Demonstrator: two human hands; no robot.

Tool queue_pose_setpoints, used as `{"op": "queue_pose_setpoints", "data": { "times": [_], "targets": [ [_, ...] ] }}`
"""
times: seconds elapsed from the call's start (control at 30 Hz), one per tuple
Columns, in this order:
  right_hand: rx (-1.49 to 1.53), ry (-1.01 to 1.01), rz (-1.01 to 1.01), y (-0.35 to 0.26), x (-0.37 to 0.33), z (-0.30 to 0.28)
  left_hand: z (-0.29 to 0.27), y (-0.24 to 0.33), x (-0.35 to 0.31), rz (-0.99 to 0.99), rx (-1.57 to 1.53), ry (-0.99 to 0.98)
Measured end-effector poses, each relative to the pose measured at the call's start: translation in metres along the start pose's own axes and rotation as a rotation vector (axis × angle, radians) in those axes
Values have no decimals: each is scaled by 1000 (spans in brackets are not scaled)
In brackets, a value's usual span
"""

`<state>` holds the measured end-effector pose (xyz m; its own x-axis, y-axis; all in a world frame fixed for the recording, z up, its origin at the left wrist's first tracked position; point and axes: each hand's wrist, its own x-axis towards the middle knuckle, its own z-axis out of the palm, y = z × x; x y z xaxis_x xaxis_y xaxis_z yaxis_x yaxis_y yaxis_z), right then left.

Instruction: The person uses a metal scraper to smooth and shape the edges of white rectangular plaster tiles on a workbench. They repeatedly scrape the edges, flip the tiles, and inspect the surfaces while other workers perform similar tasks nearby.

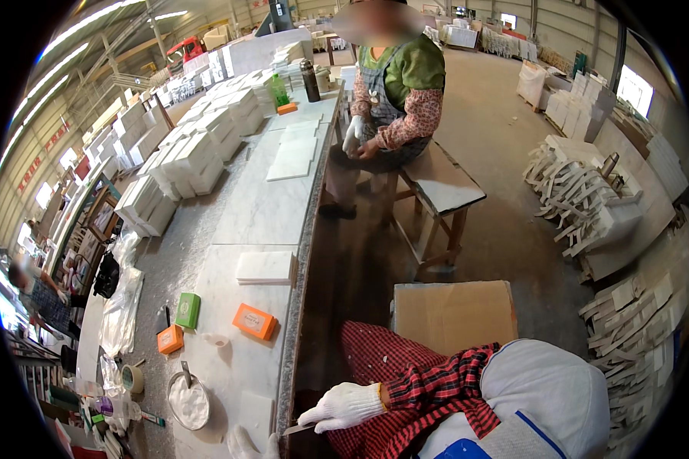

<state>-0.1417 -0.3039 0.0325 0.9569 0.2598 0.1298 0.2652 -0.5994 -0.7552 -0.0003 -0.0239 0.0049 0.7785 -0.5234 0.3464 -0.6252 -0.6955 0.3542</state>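
Observation:
My right hand (pixel 343 405), in a white knit glove with a red plaid sleeve behind it, is shut on a thin metal blade (pixel 297 429) whose tip points at the near edge of the long white marble table (pixel 260 210). Only the gloved fingertips of my left hand (pixel 245 444) show at the bottom edge. They lie on the table top beside a small white tile (pixel 254 413), and the frame cuts off the rest of the hand.
On the table lie an orange box (pixel 254 321), a green box (pixel 187 310), a smaller orange box (pixel 170 339), a white tile stack (pixel 266 268), a powder bowl (pixel 189 402) and a tape roll (pixel 132 378). A co-worker (pixel 394 99) sits on a bench farther along. A cardboard box (pixel 455 314) stands on the floor.

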Motion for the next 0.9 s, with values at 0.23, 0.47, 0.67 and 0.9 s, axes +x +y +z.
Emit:
{"op": "queue_pose_setpoints", "data": {
  "times": [0.23,0.47,0.67,0.9],
  "targets": [
    [141,-62,-9,-11,6,0,-1,3,1,-7,5,-13],
    [145,36,-56,-9,14,-29,2,4,0,-75,6,-47],
    [410,219,-545,-85,67,-66,-4,8,-4,-88,33,-62],
    [269,75,-889,-164,105,-55,-18,11,-2,-105,88,-63]
  ]
}}
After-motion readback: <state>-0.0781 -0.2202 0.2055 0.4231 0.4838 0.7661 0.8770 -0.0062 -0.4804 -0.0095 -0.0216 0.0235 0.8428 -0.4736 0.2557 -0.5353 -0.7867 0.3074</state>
